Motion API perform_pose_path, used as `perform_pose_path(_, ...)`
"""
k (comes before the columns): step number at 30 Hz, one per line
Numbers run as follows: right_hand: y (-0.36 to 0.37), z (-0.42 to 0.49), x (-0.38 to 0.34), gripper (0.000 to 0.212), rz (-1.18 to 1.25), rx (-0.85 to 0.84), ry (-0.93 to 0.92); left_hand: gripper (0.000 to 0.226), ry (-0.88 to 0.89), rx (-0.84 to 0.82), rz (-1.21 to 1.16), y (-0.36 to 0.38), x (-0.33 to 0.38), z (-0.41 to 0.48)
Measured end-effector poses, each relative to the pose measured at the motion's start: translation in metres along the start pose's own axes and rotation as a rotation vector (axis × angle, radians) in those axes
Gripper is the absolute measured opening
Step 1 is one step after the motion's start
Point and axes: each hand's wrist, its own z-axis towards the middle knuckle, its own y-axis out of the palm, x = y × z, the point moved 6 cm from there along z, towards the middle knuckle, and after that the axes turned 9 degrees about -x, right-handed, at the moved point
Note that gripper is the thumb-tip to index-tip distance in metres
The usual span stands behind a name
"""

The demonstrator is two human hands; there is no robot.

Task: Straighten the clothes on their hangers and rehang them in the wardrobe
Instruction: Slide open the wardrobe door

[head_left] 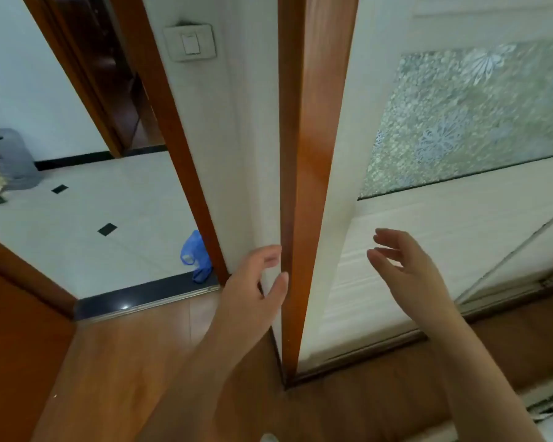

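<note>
The wardrobe door (444,212), a white sliding panel with a frosted patterned glass pane (479,116), fills the right half of the view. Its left edge meets a tall wooden upright (304,186) along the whole visible height with no gap, so the wardrobe's inside is hidden. The door's foot sits in a dark floor track (364,354).

The left hand (249,291) is at the upright's left edge, where the wood meets a white wall (237,154). Its grip is open, fingers loosely curved, with the thumb and fingertips (273,253) touching that edge. The right hand (409,266) hovers in front of the door's lower panel, grip open and holding nothing, fingers spread. Whether it touches the panel cannot be told.

A light switch (190,43) is set high on the wall. To the left a doorway opens onto a pale tiled floor (93,224), past a dark threshold strip (147,298). A blue plastic bag (196,256) lies against the door frame's foot. Wooden floor (109,362) spreads below both forearms.
</note>
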Motion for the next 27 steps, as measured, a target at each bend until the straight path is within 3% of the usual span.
perform_pose_path(7, 0.009, 0.033, -0.012, 0.069, -0.048, 0.186, 0.014, 0.045, 0.232, 0.036, 0.020, -0.004, 0.021, 0.057)
perform_pose_path(10, 0.013, 0.045, -0.014, 0.081, -0.012, 0.204, 0.016, 0.046, 0.310, 0.099, 0.026, -0.008, 0.028, 0.069)
perform_pose_path(14, 0.017, 0.054, -0.011, 0.100, 0.014, 0.214, 0.025, 0.062, 0.370, 0.172, 0.063, -0.004, 0.028, 0.072)
perform_pose_path(19, 0.014, 0.060, -0.011, 0.110, 0.015, 0.150, 0.028, 0.094, 0.339, 0.259, 0.094, 0.004, 0.026, 0.074)
perform_pose_path(23, 0.004, 0.060, -0.010, 0.114, 0.037, 0.149, 0.059, 0.097, 0.332, 0.272, 0.113, 0.005, 0.026, 0.075)
perform_pose_path(27, -0.014, 0.066, 0.001, 0.098, 0.051, 0.214, 0.082, 0.091, 0.348, 0.275, 0.079, 0.005, 0.026, 0.075)
